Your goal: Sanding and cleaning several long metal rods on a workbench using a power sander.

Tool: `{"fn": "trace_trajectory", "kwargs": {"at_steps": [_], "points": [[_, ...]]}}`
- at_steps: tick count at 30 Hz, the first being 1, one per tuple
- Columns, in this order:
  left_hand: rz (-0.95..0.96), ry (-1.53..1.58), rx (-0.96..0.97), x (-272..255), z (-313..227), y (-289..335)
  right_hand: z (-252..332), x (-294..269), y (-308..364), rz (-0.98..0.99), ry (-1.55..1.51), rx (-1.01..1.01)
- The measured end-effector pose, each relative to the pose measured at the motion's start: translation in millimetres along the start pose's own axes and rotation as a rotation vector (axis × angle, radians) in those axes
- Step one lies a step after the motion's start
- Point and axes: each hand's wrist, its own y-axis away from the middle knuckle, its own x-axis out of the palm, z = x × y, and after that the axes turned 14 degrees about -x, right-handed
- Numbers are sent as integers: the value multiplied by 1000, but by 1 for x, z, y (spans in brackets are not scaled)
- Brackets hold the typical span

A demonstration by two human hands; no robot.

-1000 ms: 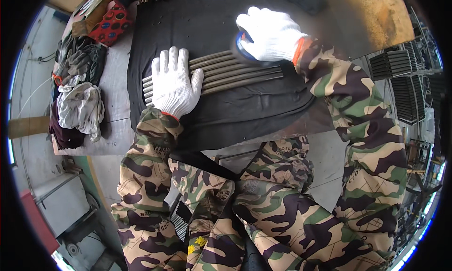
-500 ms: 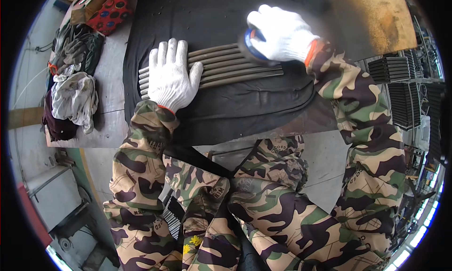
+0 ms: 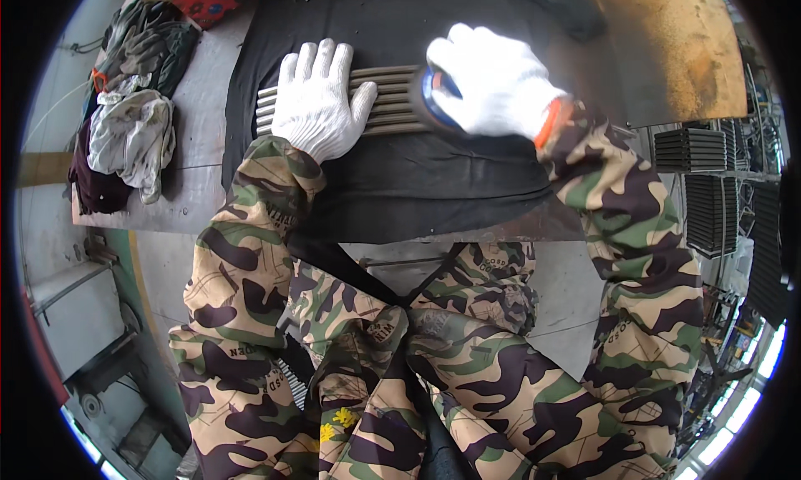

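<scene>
Several metal rods (image 3: 392,97) lie side by side in a row on the black cloth (image 3: 400,180). My left hand (image 3: 321,109), in a white knit glove, rests flat across them near their left ends, fingers stretched out and slightly spread. In its own white glove, my right hand (image 3: 492,80) is closed around a round-edged blue hand tool (image 3: 434,95) with an orange part. The tool sits on or just over the right part of the rods and hides their right ends. Blur and the glove leave its exact kind unclear.
Crumpled dark and white rags (image 3: 132,138) are piled on the left of the metal table (image 3: 196,201). Beyond them lies a red patterned cloth (image 3: 213,0). A brown, stained board (image 3: 692,55) is at the far right. Stacks of dark bars (image 3: 709,213) stand on the right.
My right hand has moved the blue tool a little left along the rods, covering their right ends. The rods lie more level in view, while my left hand stays flat on them.
</scene>
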Motion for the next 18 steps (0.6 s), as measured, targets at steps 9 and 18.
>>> {"fn": "trace_trajectory", "kwargs": {"at_steps": [9,18], "points": [[59,68,-35,-5,-2,-2,1,6,-16,-56,55,19],[-154,48,24,-1,-5,6,5,9,-24,-58,94,29]]}}
